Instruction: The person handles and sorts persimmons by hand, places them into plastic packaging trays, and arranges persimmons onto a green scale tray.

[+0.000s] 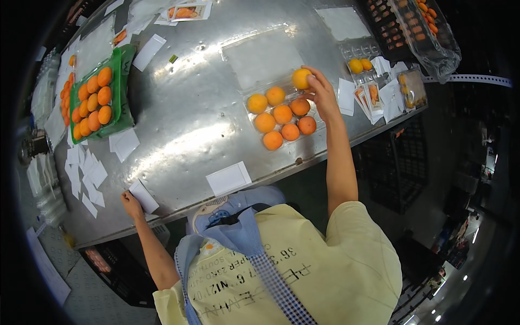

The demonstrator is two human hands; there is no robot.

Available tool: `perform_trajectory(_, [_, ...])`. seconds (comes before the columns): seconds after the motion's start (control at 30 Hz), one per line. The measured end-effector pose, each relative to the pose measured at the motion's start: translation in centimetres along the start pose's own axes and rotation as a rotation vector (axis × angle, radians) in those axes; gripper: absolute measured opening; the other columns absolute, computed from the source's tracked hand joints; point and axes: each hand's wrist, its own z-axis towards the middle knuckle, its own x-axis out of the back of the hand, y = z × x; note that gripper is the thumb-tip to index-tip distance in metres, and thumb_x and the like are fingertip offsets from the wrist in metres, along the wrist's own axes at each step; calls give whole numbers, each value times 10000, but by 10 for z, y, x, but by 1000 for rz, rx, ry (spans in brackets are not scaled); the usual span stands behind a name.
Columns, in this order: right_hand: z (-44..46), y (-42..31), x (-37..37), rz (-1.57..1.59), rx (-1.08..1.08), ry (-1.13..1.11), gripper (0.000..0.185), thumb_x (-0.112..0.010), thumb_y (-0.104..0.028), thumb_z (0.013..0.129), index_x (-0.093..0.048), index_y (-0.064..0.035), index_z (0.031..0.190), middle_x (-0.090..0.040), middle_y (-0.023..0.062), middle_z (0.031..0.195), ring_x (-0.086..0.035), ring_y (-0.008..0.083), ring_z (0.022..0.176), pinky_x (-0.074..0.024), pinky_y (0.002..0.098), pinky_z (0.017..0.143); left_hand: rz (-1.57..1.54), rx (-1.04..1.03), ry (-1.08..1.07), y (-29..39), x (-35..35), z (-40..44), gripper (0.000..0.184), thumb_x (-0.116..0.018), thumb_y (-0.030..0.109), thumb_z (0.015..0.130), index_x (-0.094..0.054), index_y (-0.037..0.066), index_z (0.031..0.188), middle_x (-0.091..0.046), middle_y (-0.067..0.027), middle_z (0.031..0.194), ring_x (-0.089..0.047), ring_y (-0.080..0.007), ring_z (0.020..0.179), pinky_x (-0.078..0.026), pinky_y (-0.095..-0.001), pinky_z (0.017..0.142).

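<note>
My right hand (320,95) is closed round a round yellow-orange fruit (301,79), at the upper right corner of a clear plastic clamshell tray (250,130). Several fruits like it (282,114) sit in the tray's hollows, some yellower and some deeper orange. The clamshell's flat lid (262,57) lies folded back beyond them. At the table's near left, my left hand (130,205) is curled closed against the left edge of a white card (144,196). Whether its fingers grip anything is hidden.
Left on the metal table (179,135) stands a green crate (127,81) holding packed fruit. Loose white cards (93,176) lie below it, and another white card (229,178) near the front edge. Printed labels (372,96) and a dark crate (387,27) are at right.
</note>
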Motion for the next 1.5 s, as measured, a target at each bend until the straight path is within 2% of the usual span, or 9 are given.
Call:
perform_trajectory(0.2, [-31,-3,-9,378,7,-92,472,-589,-152,877,-442,-76,1320,-567,71,1090,-602,158,875,-508,254,724,12,-40,42,-10,-6,6,325,-397,314,956,-555,37,1017,-605,-134,924,-572,-283,846,-432,-371,780])
perform_trajectory(0.3, [-35,4,-17,123,167,-16,503,-630,-77,842,-450,-78,1312,-565,59,1070,-591,125,857,-503,222,688,83,-28,30,-1,-1,3,339,-397,328,953,-551,35,1024,-603,-135,924,-571,-285,846,-431,-373,783])
perform_trajectory(0.4, [-37,6,-20,-6,130,4,551,-672,-33,799,-456,-77,1304,-565,50,1053,-585,114,855,-503,212,673,48,-38,11,-6,-2,6,363,-399,352,949,-546,31,1034,-603,-146,934,-571,-284,857,-429,-377,787])
perform_trajectory(0.57, [-32,10,-9,-72,210,99,572,-711,-56,774,-414,-30,1262,-581,91,1074,-594,150,910,-513,239,700,-72,-36,5,-24,-10,13,387,-402,372,949,-541,21,1036,-591,-149,943,-556,-279,870,-421,-376,804])
perform_trajectory(0.77, [7,9,93,-113,338,419,542,-724,-39,764,-403,-8,1200,-577,129,1073,-610,186,907,-543,284,688,-30,-47,5,-18,-7,12,388,-401,358,956,-528,3,1047,-581,-140,940,-535,-266,852,-414,-366,802])
perform_trajectory(0.93, [24,8,168,-402,303,681,507,-770,-141,715,-513,35,1115,-593,142,1014,-628,208,855,-538,297,685,-45,-56,10,-31,-10,19,372,-394,342,962,-519,5,1055,-574,-139,944,-531,-258,852,-414,-363,795])
perform_trajectory(1.03, [35,29,198,-843,455,820,506,-786,-247,677,-585,53,1031,-609,167,980,-637,240,806,-521,329,697,-26,-53,-15,-27,-10,19,373,-389,342,963,-514,5,1061,-575,-145,963,-535,-263,866,-416,-365,798])
perform_trajectory(1.23, [37,32,201,-985,371,805,547,-775,-308,668,-607,44,1052,-618,181,911,-600,318,852,-469,392,810,27,-4,-10,-13,-3,10,370,-388,344,960,-523,16,1066,-585,-154,996,-551,-284,908,-420,-364,822])
perform_trajectory(1.5, [35,39,205,-1150,489,848,517,-764,-342,682,-633,-20,1065,-529,173,1042,-546,331,974,-456,404,831,16,-18,-12,-23,-9,18,386,-387,341,957,-531,9,1090,-589,-179,1036,-556,-309,958,-421,-372,847])
